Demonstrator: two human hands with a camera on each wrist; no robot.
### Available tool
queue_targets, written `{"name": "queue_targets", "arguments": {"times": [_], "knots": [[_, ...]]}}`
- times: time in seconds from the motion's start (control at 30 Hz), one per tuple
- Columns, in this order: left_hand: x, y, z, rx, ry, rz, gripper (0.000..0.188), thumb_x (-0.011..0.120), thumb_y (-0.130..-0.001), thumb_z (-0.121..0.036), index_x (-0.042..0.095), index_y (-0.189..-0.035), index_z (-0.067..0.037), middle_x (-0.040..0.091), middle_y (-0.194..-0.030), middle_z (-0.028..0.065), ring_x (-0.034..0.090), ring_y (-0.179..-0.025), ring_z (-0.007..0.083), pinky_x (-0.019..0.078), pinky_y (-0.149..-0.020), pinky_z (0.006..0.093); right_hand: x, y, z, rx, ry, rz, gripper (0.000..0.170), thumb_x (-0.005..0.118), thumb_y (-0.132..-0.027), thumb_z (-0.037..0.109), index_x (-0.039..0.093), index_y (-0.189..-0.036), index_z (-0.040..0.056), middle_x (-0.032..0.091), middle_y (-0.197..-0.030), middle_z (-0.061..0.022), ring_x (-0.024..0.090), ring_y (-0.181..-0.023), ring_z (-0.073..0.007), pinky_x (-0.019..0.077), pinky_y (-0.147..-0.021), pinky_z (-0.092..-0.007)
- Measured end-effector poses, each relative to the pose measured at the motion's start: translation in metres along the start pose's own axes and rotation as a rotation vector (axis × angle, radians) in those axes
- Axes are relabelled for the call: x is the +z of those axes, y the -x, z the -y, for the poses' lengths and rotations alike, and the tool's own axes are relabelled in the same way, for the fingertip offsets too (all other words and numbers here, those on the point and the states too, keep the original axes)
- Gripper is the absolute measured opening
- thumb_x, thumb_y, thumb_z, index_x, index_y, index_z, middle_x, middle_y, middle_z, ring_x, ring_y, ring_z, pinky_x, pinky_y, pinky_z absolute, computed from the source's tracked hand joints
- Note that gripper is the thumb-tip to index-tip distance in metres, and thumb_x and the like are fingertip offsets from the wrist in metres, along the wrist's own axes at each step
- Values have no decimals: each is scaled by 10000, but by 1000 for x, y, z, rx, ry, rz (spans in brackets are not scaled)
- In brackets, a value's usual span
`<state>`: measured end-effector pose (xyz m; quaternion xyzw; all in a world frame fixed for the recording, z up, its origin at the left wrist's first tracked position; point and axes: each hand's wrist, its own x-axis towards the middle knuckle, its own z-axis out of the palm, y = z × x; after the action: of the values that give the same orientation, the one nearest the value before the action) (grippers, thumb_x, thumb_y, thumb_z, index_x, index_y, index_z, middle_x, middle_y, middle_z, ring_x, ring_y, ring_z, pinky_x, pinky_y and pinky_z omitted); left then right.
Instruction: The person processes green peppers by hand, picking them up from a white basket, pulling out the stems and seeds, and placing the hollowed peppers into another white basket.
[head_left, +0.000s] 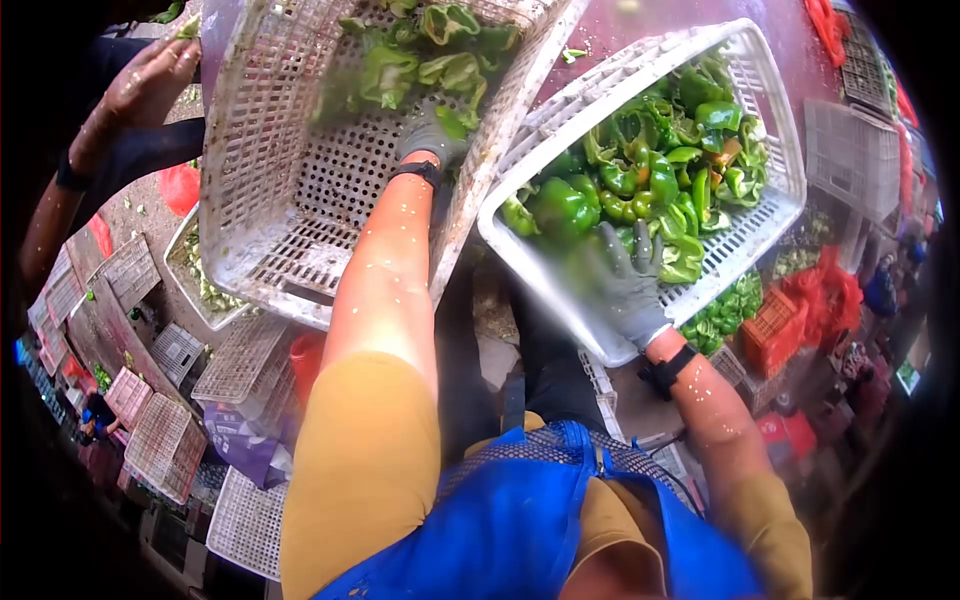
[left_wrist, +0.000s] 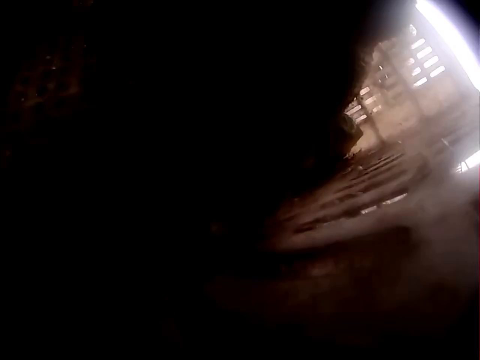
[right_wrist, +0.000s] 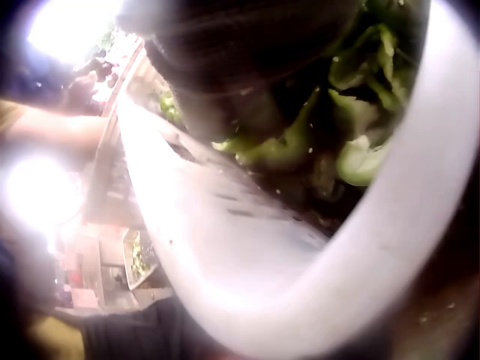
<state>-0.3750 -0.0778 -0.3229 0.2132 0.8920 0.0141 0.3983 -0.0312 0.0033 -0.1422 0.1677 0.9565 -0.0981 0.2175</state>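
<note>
Head view: green peppers [head_left: 655, 180] beside 2 hands [head_left: 435, 135] [head_left: 632, 290]

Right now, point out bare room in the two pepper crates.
Left crate: bare floor between its left wall and the left hand; pepper pieces crowd the far end. Right crate: green peppers crowd the middle, right hand at their near edge; only a slim lattice strip is bare along the near-right rim.

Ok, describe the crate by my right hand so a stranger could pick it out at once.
Start at the blue garment, then find its wearer's gloved right hand. That hand is inside a white crate with rounded corners. Unlike the brown-stained crate beside it, where the left hand is, this one looks cleaner and is heaped with glossy green peppers.
</note>
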Motion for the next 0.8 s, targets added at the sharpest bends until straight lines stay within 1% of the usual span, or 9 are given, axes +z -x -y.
{"name": "queue_targets", "arguments": {"times": [0.03,0.1,0.17,0.2,0.33,0.4,0.5,0.7,0.8], "knots": [[-7,-5,11,1,-16,-12,868,736,-749,-401,377,-1454,-46,545,-1368,208,548,-1249,322,459,-1029,378,-5,-6,4,-12,-5,-7,601,440,-911,473,431,-1460,230,238,-1597,-118,83,-1462,-486,-23,-1165,-642],[-21,-19,40,134,184,497,891,878,-597,-339,492,-1353,-69,602,-1298,169,601,-1169,255,477,-984,360,-23,-4,9,16,-81,-19,585,523,-886,417,465,-1431,211,304,-1564,-117,120,-1463,-464,16,-1168,-631],[-12,-7,64,335,115,262,827,901,-575,-309,552,-1279,-56,616,-1276,123,606,-1125,197,486,-962,330,-28,-5,2,28,-279,-86,592,626,-834,361,509,-1387,185,391,-1503,-111,184,-1451,-441,82,-1162,-615],[21,-26,94,335,425,203,801,895,-598,-351,569,-1260,-39,630,-1248,125,610,-1101,197,492,-949,334,-32,-5,5,49,-294,-159,600,691,-795,339,536,-1346,156,462,-1436,-110,242,-1428,-429,143,-1146,-596],[26,10,61,38,532,270,795,844,-683,-373,529,-1305,9,625,-1240,143,612,-1081,199,487,-944,324,-31,-6,17,128,-328,-225,580,696,-798,374,562,-1309,134,497,-1394,-113,272,-1413,-425,188,-1136,-584],[41,15,42,28,986,97,763,814,-718,-393,537,-1305,8,641,-1216,156,627,-1064,218,491,-929,336,-29,-11,18,133,-309,-221,576,691,-801,379,567,-1307,133,496,-1397,-109,268,-1416,-421,198,-1136,-581],[27,-4,27,67,450,-234,728,775,-749,-425,555,-1293,6,658,-1178,188,643,-1042,253,494,-909,352,-27,-6,15,121,-291,-198,646,731,-748,325,554,-1336,124,495,-1397,-114,269,-1409,-434,217,-1139,-551],[-1,1,16,267,472,182,663,721,-758,-501,590,-1261,-88,666,-1185,160,648,-999,284,497,-890,338,-14,-5,17,100,-187,-232,691,762,-680,226,560,-1333,124,502,-1382,-119,273,-1399,-449,229,-1141,-517],[21,-3,30,184,648,43,529,793,-752,-332,619,-1199,-110,696,-1078,72,651,-931,213,507,-857,322,-16,-7,16,85,-218,-252,696,747,-691,189,537,-1352,125,491,-1393,-123,265,-1406,-446,217,-1146,-517]]}}
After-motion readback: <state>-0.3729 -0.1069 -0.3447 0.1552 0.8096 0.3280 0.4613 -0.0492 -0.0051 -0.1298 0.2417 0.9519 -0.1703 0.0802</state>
